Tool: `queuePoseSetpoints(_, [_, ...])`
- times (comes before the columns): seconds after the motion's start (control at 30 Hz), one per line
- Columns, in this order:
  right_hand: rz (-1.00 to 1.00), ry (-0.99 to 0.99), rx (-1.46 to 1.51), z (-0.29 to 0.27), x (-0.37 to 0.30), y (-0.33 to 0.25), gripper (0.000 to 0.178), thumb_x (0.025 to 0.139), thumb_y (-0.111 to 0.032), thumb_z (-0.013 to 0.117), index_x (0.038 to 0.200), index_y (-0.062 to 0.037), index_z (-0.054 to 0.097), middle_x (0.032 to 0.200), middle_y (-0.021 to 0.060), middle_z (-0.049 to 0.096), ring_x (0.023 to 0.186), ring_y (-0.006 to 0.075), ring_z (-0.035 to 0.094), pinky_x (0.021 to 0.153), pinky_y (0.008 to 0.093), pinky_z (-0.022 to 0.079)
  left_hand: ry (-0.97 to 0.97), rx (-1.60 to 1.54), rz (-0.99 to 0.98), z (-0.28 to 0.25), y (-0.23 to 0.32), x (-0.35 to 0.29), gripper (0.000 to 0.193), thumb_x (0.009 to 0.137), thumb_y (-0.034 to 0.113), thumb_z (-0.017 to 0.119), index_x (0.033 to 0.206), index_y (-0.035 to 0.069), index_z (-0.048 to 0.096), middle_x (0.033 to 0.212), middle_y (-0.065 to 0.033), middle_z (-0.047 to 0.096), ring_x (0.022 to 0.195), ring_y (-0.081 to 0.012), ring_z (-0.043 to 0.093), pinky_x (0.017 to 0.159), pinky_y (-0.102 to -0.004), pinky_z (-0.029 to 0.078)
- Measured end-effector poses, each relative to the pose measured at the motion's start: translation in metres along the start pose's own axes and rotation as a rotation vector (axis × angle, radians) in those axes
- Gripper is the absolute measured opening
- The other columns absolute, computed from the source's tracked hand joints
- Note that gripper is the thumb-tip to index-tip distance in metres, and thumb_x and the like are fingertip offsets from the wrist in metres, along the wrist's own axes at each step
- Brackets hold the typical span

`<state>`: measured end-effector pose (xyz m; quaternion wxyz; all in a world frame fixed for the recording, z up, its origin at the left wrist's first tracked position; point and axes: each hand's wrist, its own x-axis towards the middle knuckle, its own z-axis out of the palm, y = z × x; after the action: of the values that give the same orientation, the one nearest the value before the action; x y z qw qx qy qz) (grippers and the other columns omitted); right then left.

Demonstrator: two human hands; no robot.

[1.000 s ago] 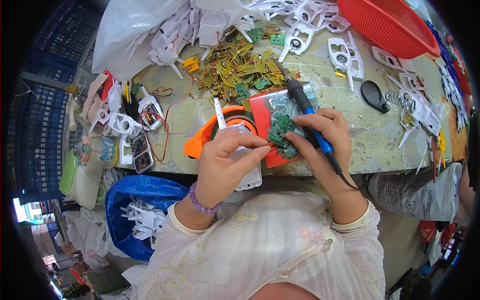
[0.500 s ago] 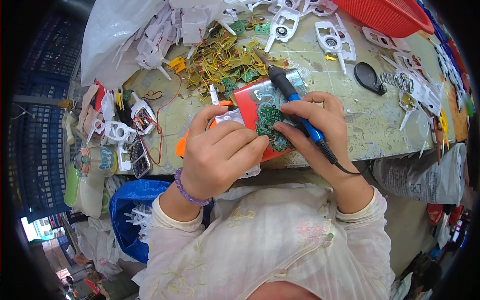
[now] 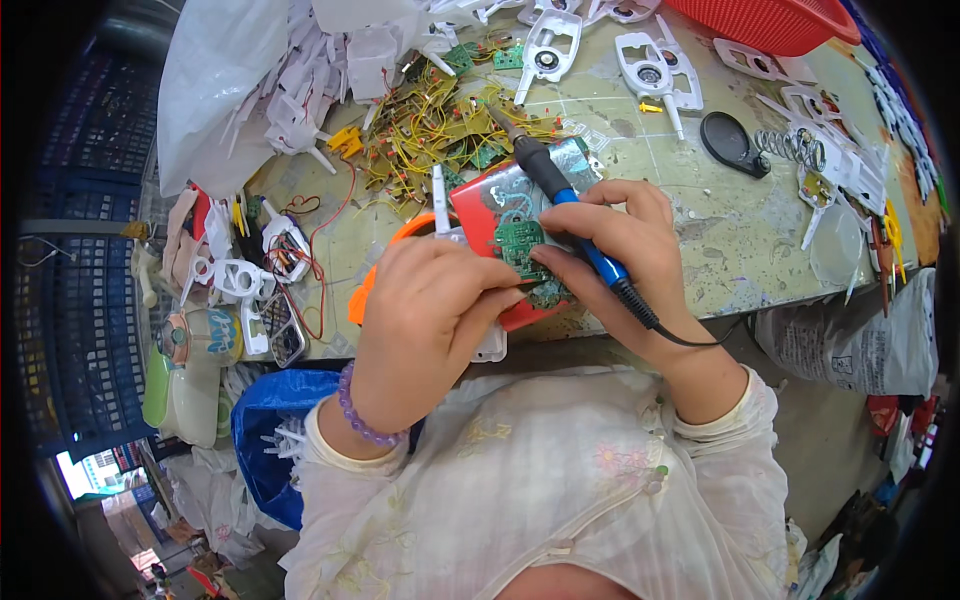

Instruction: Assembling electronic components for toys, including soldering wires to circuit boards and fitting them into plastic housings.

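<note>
My right hand point(image 3: 630, 255) grips a soldering iron point(image 3: 565, 190) with a blue handle, its tip pointing up and away to the left. The thumb of that hand also pinches the right edge of a small green circuit board point(image 3: 518, 243) over a red, solder-stained pad point(image 3: 475, 205). My left hand point(image 3: 425, 300) is closed, its thumb and fingertips pressed together at the board's lower edge; what lies between them is hidden. Under the left hand, a white plastic housing point(image 3: 440, 200) and an orange piece point(image 3: 362, 300) show in part.
Beyond the pad lies a heap of wired circuit boards point(image 3: 420, 140). White housings point(image 3: 650, 75) and a black ring-shaped part point(image 3: 733, 143) are at the right. A red basket point(image 3: 770, 25) stands far right, a plastic bag point(image 3: 220, 90) far left. A blue bag point(image 3: 265, 440) hangs below the table edge.
My left hand's fingers have come down and closed together at the board's lower edge. The right hand still holds the soldering iron and the board. The whole view has shifted slightly.
</note>
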<state>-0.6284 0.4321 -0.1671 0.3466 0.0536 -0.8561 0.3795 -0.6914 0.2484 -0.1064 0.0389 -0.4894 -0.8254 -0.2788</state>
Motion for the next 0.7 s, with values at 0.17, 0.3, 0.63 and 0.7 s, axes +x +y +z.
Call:
queuePoseSetpoints(0.17, [0.012, 0.007, 0.022, 0.001, 0.0, -0.002, 0.029, 0.068, -0.011, 0.077, 0.095, -0.0134, 0.067, 0.086, -0.0014, 0.067, 0.086, 0.0196, 0.056, 0.086, 0.0385, 0.037, 0.025, -0.344, -0.238, 0.008, -0.006, -0.017, 0.011, 0.075, 0.006, 0.071, 0.086, 0.003, 0.069, 0.079, -0.0061, 0.064, 0.078, -0.02, 0.059, 0.075, -0.0339, 0.043])
queuePoseSetpoints(0.3, [0.038, 0.019, 0.017, 0.002, -0.003, -0.005, 0.029, 0.067, -0.01, 0.077, 0.094, -0.0133, 0.067, 0.086, -0.0014, 0.066, 0.086, 0.0201, 0.056, 0.086, 0.0389, 0.036, 0.052, -0.58, -0.414, 0.015, -0.003, -0.018, 0.008, 0.075, 0.004, 0.07, 0.083, 0.002, 0.07, 0.081, -0.0063, 0.065, 0.079, -0.0182, 0.059, 0.074, -0.0318, 0.043])
queuePoseSetpoints(0.63, [0.034, 0.063, -0.05, 0.007, -0.008, -0.01, 0.031, 0.066, -0.008, 0.077, 0.094, -0.0135, 0.066, 0.083, -0.0018, 0.065, 0.084, 0.0202, 0.056, 0.085, 0.0397, 0.036, 0.214, -0.144, -0.186, 0.033, 0.002, -0.009, 0.011, 0.066, 0.001, 0.071, 0.076, 0.002, 0.066, 0.093, -0.0101, 0.066, 0.094, -0.0288, 0.063, 0.078, -0.0361, 0.05])
queuePoseSetpoints(0.7, [0.037, 0.065, -0.008, 0.007, -0.011, -0.006, 0.034, 0.067, -0.007, 0.077, 0.099, -0.0123, 0.067, 0.083, -0.0017, 0.065, 0.083, 0.0197, 0.056, 0.083, 0.0377, 0.037, 0.2, -0.141, -0.18, 0.035, 0.003, -0.008, 0.011, 0.066, 0.001, 0.071, 0.076, 0.002, 0.066, 0.094, -0.01, 0.066, 0.097, -0.0291, 0.063, 0.078, -0.0365, 0.051])
